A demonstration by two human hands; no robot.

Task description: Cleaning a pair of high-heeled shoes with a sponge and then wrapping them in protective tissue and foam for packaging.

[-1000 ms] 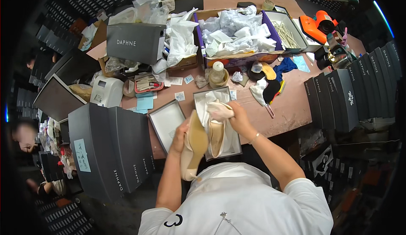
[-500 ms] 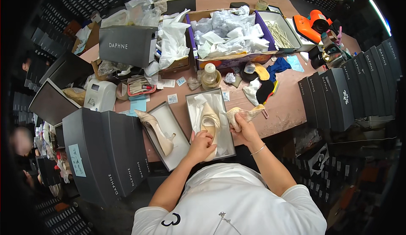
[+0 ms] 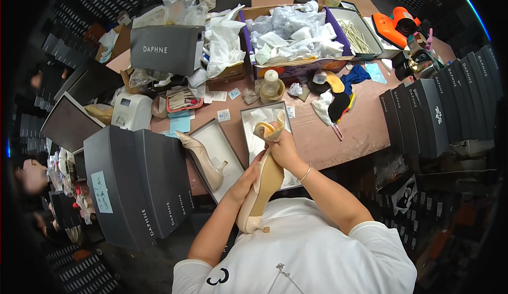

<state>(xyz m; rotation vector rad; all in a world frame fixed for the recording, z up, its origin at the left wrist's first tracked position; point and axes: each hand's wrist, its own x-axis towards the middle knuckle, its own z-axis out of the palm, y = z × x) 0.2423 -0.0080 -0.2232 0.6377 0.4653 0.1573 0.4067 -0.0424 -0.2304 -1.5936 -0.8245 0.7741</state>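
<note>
Now beige heel [image 3: 259,193] in both hands (L [image 3: 248,173], R [image 3: 283,148])

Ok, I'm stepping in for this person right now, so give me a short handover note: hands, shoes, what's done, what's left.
Left hand: supports the beige high-heeled shoe from its side.
Right hand: grips the shoe's toe end, by a beige wad.
Shoe: lifted over the open box lined with white paper.
Done: the second beige shoe lies in the box lid to the left.
Left: the held shoe is not yet in any box.
</note>
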